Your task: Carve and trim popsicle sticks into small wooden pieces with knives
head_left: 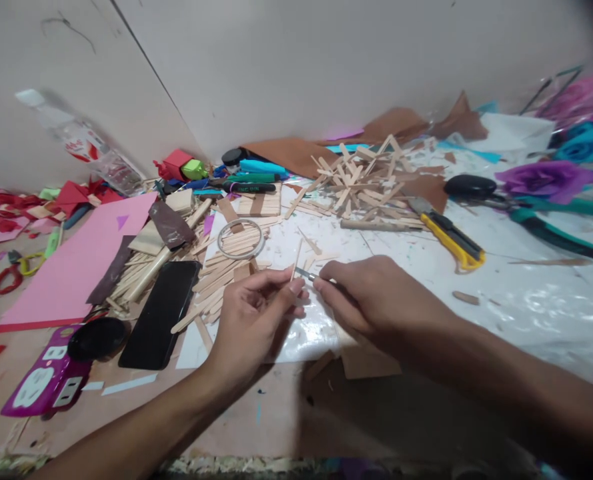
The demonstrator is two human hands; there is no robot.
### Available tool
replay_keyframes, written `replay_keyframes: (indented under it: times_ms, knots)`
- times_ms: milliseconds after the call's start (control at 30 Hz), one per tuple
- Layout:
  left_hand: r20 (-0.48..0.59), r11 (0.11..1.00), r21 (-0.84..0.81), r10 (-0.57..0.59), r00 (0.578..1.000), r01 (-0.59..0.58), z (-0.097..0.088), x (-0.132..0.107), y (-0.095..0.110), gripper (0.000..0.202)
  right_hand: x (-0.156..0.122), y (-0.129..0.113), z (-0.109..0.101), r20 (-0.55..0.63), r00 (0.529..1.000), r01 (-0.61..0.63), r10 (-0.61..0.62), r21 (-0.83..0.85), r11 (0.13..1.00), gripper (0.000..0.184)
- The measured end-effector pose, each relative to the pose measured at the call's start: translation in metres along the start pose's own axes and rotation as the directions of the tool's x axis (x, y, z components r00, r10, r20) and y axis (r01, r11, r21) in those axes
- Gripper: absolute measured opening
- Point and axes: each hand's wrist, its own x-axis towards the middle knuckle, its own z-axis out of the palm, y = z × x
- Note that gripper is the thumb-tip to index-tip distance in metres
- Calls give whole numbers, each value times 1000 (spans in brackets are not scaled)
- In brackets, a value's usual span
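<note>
My left hand (251, 310) pinches a thin wooden craft stick (297, 255) between thumb and fingertips, its upper end pointing up. In my right hand (376, 297) is a slim craft knife (307, 274), mostly hidden by the fingers. Its short metal blade meets the stick, or comes very close to it, just above my left thumb. Beneath both hands lies a white sheet (286, 347) with a glossy surface. Flat craft sticks (211, 283) are piled just left of my left hand, with a round metal ring (240, 239) on top.
A loose heap of sticks (361, 177) sits behind my hands. To the right are a yellow utility knife (451, 240) and green-handled pliers (551, 230). On the left lie a black phone (160, 317), pink paper (83, 260), a purple case (51, 373) and a leaning plastic bottle (89, 147).
</note>
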Motion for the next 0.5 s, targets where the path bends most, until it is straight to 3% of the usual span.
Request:
replay_keyframes:
  times_ms: [133,300,500]
  knots:
    - [-2,999,-42,-16,1000,15,0,0,0,21,-1,-6,2,26,998,-63,64,-20,998,29]
    - [86,1000,9,-16,996,15,-4,0,-4,24,-1,5,-17,104,994,40,-31,-82,996,31]
    - [157,993,-30,-110,982,116,-4,2,0,24,-1,14,-30,155,984,110,-94,-101,989,30]
